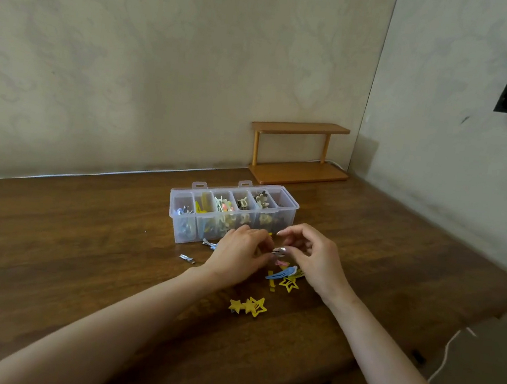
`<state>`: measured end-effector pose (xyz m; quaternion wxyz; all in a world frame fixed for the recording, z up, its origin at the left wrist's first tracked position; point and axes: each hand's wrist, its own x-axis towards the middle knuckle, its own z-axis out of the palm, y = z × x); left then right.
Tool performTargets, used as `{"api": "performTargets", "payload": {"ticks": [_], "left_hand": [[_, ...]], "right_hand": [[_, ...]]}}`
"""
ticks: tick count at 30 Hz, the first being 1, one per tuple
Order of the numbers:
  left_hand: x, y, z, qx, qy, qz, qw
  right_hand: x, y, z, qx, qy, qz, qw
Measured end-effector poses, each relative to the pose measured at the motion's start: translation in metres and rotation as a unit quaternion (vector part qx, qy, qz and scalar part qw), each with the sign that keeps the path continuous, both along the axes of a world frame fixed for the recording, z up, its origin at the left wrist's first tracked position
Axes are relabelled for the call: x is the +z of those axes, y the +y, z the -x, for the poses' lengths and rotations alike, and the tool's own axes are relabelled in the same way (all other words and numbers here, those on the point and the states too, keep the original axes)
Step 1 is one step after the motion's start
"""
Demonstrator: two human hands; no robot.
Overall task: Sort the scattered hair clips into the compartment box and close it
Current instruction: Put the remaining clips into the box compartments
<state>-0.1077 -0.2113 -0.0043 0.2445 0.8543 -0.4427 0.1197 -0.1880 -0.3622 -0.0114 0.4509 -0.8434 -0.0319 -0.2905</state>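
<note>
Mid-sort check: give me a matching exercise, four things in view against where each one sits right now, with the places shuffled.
Things
1. double-star clip
2. blue clip
3. rounded silver clip
4. wooden shelf

Places
A. behind the compartment box, against the wall
B. at the thumb of the right hand
C. nearest the camera, between the forearms
D. lying between the double-star clip and the hands

Pairs: 1-C, 2-D, 3-B, 4-A

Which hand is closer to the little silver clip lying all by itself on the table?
Left. The left hand sits just right of the lone silver clip; the right hand, pinching a shiny clip, is farther right, beyond the left hand.
</note>
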Motion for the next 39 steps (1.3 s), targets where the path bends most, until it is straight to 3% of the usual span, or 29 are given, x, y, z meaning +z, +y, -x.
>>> {"api": "performTargets", "payload": {"ticks": [4,9,13,18,23,35,39], "left_hand": [[0.002,0.009,-0.004,0.013,-0.015,0.020,1.000],[0.005,0.030,-0.008,0.028,-0.001,0.037,0.999],[0.012,0.050,-0.013,0.048,-0.015,0.075,0.996],[0.041,0.078,-0.030,0.139,-0.081,0.135,0.978],[0.061,0.103,-0.052,0.234,-0.098,0.134,0.958],[0.056,0.103,-0.071,0.254,-0.126,-0.032,0.958],[0.052,0.101,-0.071,0.244,-0.130,-0.023,0.961]], "right_hand": [[-0.001,-0.002,-0.003,0.015,0.084,-0.054,0.995],[-0.008,-0.008,-0.008,-0.035,0.150,0.144,0.978],[-0.009,-0.007,-0.008,-0.050,0.163,0.203,0.964],[-0.008,-0.005,-0.007,-0.052,0.148,0.184,0.970],[-0.005,-0.004,-0.006,-0.037,0.144,0.164,0.975],[0.000,-0.001,0.000,-0.056,0.067,0.050,0.995],[0.001,-0.001,0.000,-0.047,0.047,0.035,0.997]]}}
